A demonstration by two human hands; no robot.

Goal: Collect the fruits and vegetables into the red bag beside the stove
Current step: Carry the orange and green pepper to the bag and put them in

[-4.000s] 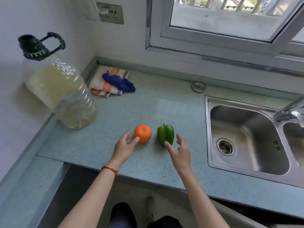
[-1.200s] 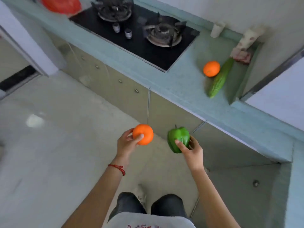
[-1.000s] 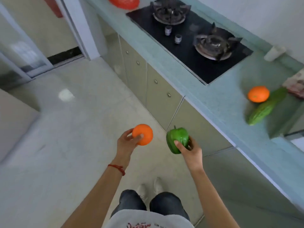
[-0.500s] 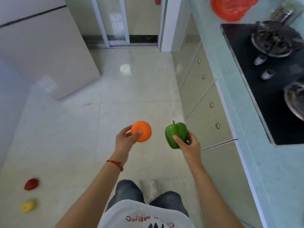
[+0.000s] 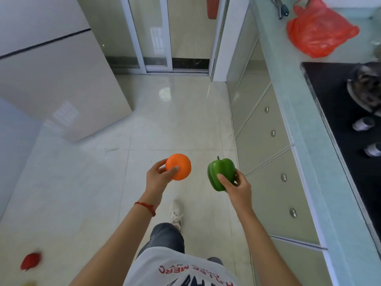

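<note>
Fruit and vegetable are both held above the tiled floor (image 5: pixel 181 124): an orange (image 5: pixel 178 166) is gripped in the left hand (image 5: pixel 157 179), thumb laid across its front and fingers curled behind it, and a green pepper (image 5: pixel 221 174) is clasped in the right hand (image 5: pixel 237 187), thumb pressed on its near face, stem pointing up. The two items are carried side by side, a clear gap between them, beside the cabinet drawers (image 5: pixel 266 153). A red string bracelet (image 5: pixel 146 207) is worn on the left wrist. The red bag (image 5: pixel 317 30) is seen slumped on the pale counter (image 5: pixel 288 96) at upper right, just beyond the black stove (image 5: pixel 338 112), well apart from both hands. A blurred red item (image 5: pixel 31 261) is seen on the floor at lower left, with a sliver of something yellow (image 5: pixel 29 283) at the frame edge below it
</note>
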